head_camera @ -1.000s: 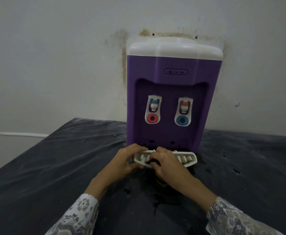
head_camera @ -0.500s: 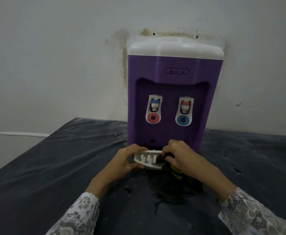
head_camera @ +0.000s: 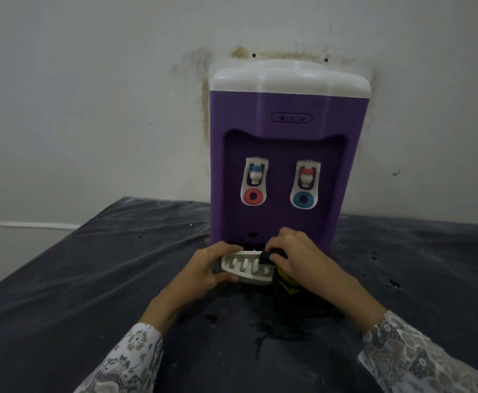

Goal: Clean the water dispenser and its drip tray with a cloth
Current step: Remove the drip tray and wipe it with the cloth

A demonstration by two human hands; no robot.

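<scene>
A purple water dispenser [head_camera: 286,154] with a white top stands against the wall; two white taps sit in its front recess. At its foot is the white slotted drip tray [head_camera: 246,266]. My left hand [head_camera: 201,272] grips the tray's left end, thumb under the front edge. My right hand [head_camera: 303,258] holds a dark cloth [head_camera: 284,282] with a yellow patch bunched on the tray's right half, which it hides. The cloth hangs down in front of the tray.
The dispenser stands on a dark, scuffed table cover [head_camera: 90,279]. The table's left edge runs diagonally at the left [head_camera: 48,245]. A stained white wall [head_camera: 104,95] rises behind. Small dark spots dot the cover to the right.
My right hand has moved from the tray's middle to its right end, with the dark cloth under it. My left hand has kept its hold on the left end.
</scene>
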